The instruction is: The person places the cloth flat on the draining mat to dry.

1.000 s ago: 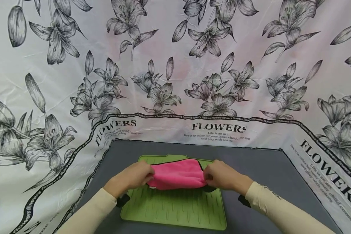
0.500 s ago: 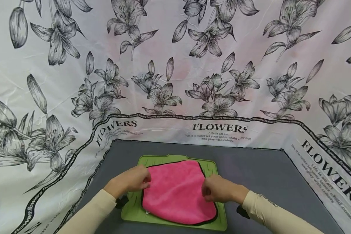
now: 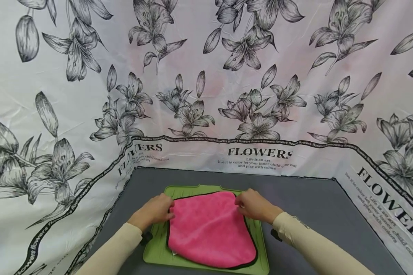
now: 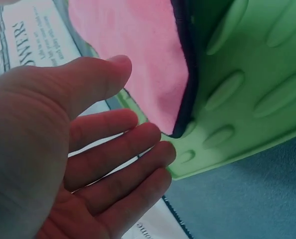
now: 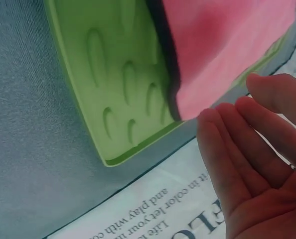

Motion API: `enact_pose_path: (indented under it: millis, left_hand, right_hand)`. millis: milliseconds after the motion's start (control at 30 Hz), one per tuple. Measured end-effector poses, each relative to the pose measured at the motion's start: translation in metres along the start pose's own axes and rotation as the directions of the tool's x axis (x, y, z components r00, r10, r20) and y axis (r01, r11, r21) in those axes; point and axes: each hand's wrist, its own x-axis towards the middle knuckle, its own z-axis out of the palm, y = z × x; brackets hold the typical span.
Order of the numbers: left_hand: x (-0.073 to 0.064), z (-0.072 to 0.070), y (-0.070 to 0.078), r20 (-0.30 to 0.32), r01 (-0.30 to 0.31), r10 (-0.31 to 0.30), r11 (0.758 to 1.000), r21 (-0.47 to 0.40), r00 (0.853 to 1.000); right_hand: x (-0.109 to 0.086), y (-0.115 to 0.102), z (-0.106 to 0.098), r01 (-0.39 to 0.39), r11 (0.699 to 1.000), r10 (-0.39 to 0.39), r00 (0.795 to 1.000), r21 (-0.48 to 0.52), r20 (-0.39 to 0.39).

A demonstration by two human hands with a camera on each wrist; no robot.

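A pink cloth [image 3: 210, 229] with a black edge lies spread over a green ridged tray [image 3: 155, 248]. My left hand [image 3: 155, 211] is at the cloth's far left corner. In the left wrist view its thumb [image 4: 95, 79] stands apart from the fingers, with nothing pinched between them. My right hand [image 3: 256, 205] is by the far right corner. The right wrist view shows its fingers [image 5: 222, 154] nearly straight beside that corner, the thumb apart from them. Whether the fingertips touch the cloth, I cannot tell.
The tray rests on a dark grey table [image 3: 303, 214]. Behind and at both sides hangs a white curtain [image 3: 192, 49] printed with lilies and lettering. A small white tag [image 3: 173, 253] shows at the cloth's near left edge.
The cloth's near half was folded up between the hands; it now lies flat towards me over the tray. Both hands have let go of it, and the right hand has moved back to the far corner.
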Motion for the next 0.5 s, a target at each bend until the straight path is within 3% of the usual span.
enact_pose_path:
  millis: [267, 500]
  left_hand:
    - [0.01, 0.017, -0.003, -0.056, 0.075, -0.074, 0.997, 0.024, 0.996]
    - [0.017, 0.034, -0.006, -0.101, 0.137, -0.13, 0.989, 0.062, 0.986]
  right_hand:
    - [0.016, 0.019, 0.015, -0.018, 0.999, 0.016, 0.998, -0.041, -0.06]
    - [0.026, 0.028, 0.036, -0.149, 0.984, 0.14, 0.986, -0.103, -0.088]
